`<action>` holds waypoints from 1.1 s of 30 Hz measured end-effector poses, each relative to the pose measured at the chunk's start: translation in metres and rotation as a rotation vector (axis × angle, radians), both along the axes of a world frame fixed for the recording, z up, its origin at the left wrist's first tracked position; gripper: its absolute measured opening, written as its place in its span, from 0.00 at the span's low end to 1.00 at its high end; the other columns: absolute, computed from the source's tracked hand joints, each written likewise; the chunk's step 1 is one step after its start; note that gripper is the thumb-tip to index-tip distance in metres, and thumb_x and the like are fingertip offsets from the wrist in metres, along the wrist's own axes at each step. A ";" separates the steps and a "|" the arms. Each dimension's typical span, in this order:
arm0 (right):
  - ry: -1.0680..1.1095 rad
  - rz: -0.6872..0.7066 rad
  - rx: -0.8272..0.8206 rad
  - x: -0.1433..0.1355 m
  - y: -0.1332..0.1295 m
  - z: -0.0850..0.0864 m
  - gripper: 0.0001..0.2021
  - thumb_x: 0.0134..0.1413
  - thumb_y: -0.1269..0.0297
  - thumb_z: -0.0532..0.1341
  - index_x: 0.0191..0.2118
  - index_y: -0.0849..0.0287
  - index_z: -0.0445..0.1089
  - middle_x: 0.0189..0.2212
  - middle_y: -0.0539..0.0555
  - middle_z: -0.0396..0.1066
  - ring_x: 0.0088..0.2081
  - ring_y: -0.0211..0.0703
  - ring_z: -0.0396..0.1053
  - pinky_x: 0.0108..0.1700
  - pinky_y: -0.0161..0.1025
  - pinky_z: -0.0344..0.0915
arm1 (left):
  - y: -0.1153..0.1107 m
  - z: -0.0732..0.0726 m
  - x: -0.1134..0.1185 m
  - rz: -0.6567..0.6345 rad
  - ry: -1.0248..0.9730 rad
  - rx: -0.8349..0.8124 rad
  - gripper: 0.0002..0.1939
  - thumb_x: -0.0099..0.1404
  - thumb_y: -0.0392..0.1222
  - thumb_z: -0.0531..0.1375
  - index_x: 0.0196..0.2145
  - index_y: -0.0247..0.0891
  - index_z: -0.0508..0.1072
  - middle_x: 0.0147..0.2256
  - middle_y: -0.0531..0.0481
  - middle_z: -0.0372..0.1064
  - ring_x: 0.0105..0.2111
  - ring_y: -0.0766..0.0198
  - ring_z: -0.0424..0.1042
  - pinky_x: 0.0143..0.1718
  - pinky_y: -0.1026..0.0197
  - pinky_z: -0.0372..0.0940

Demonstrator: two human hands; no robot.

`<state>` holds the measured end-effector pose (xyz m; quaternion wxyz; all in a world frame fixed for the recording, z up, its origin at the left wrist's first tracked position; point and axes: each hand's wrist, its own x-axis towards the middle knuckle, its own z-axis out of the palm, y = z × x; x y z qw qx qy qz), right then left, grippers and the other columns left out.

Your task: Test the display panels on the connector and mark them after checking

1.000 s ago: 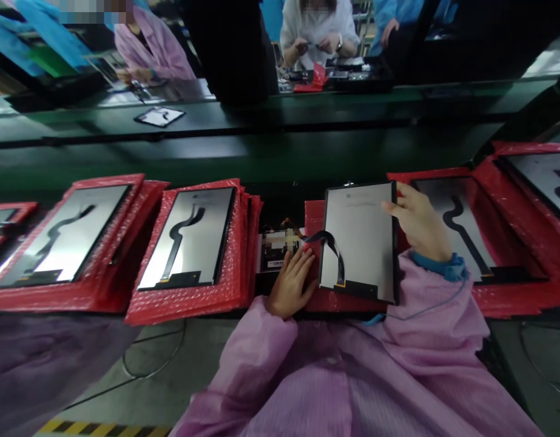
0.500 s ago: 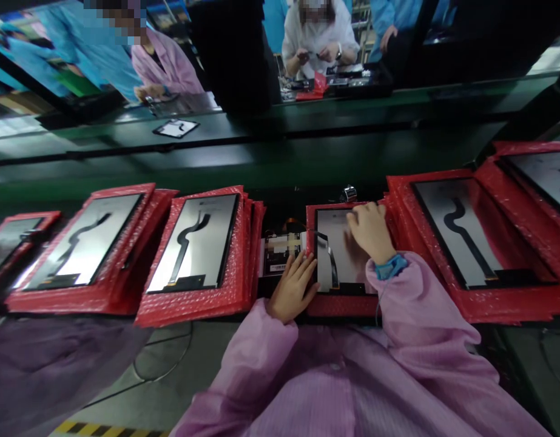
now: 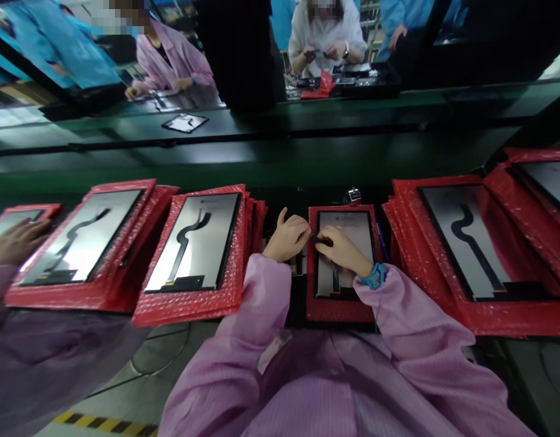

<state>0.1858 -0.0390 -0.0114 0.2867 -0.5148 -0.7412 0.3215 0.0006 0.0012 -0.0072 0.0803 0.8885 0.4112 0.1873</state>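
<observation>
Closest in, the red bubble wrap (image 3: 338, 311) lies on the surface under the right hand (image 3: 341, 247), and the dark-edged panel (image 3: 361, 235) is already laid on it, grey back up, partly beneath that hand. The panel's ribbon cable (image 3: 335, 280) runs up under the right hand, whose thumb and fingers are pinched on a dark part of it at the panel's left edge. The left hand (image 3: 287, 238) meets it there, fingers curled and drawn together almost against the right fingertips; whether they grip anything I cannot tell. Beneath the left hand a small board (image 3: 299, 265) shows only in part, so it is hard to say whether cable and board are joined; I would judge that the panel is placed and the cable is the part in hand.

To the left of the left hand, a panel with its cable loose (image 3: 193, 243) tops a red-wrapped stack; to the right of the right hand, another panel (image 3: 462, 243) does likewise. Neither is being handled. A blue pen (image 3: 383, 243) lies just right of the right hand. Beyond the hands, on the far ledge, lies one more panel (image 3: 185, 122), near a co-worker in pink (image 3: 170, 60).
</observation>
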 end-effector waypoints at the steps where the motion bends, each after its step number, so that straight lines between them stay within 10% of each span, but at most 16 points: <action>1: 0.012 0.006 -0.001 -0.001 0.001 -0.001 0.06 0.54 0.71 0.62 0.28 0.59 0.65 0.30 0.48 0.67 0.36 0.39 0.63 0.49 0.41 0.53 | -0.001 -0.002 -0.001 -0.008 0.011 -0.003 0.14 0.72 0.38 0.50 0.33 0.39 0.73 0.35 0.49 0.75 0.44 0.58 0.72 0.68 0.38 0.41; 28: 0.108 -0.051 -0.022 -0.016 0.004 -0.010 0.12 0.62 0.67 0.58 0.26 0.57 0.61 0.27 0.48 0.66 0.34 0.38 0.62 0.47 0.39 0.56 | -0.010 -0.011 -0.002 0.057 -0.114 0.103 0.13 0.70 0.41 0.52 0.29 0.41 0.72 0.36 0.45 0.73 0.43 0.51 0.66 0.53 0.40 0.52; 33: 0.127 0.014 -0.054 -0.001 0.009 -0.004 0.12 0.65 0.62 0.56 0.30 0.58 0.68 0.28 0.47 0.71 0.32 0.36 0.66 0.40 0.34 0.61 | -0.006 -0.013 -0.003 0.257 -0.279 0.086 0.17 0.73 0.46 0.49 0.32 0.40 0.73 0.41 0.43 0.72 0.48 0.50 0.66 0.56 0.41 0.54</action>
